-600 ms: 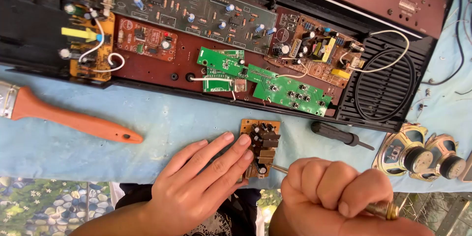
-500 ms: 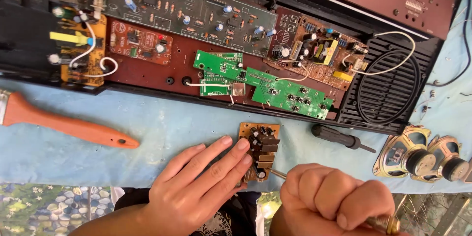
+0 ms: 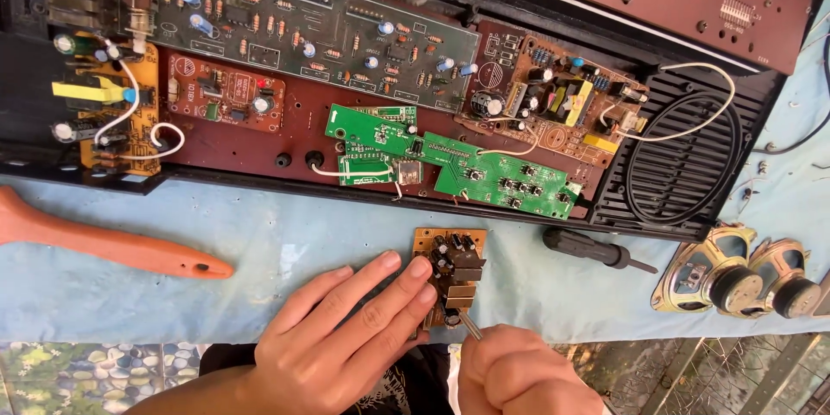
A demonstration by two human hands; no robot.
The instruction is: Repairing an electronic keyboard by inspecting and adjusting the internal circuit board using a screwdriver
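Head view | left hand (image 3: 346,337) flat, fingers pinning small brown circuit board (image 3: 448,275) to blue-cloth surface (image 3: 285,251) | right hand (image 3: 519,376) fisted around thin metal tool (image 3: 469,326), tip touching board's lower edge

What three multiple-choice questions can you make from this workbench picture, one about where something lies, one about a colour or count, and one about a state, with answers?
1. Where does the orange brush handle lie?
A. On the blue cloth, at the picture's left
B. Inside the open casing
C. Under the loose speakers

2. How many loose speakers lie at the picture's right?
A. One
B. Two
C. Four

3. What is the left hand doing?
A. Lifting the black screwdriver
B. Hanging free of everything
C. Lying with its fingers on the small brown circuit board

Answers:
1 A: the handle rests on the blue cloth, apart from the casing.
2 B: two round speakers lie side by side.
3 C: its fingertips rest along the board's edge, while the right hand holds a thin metal tool to the board.
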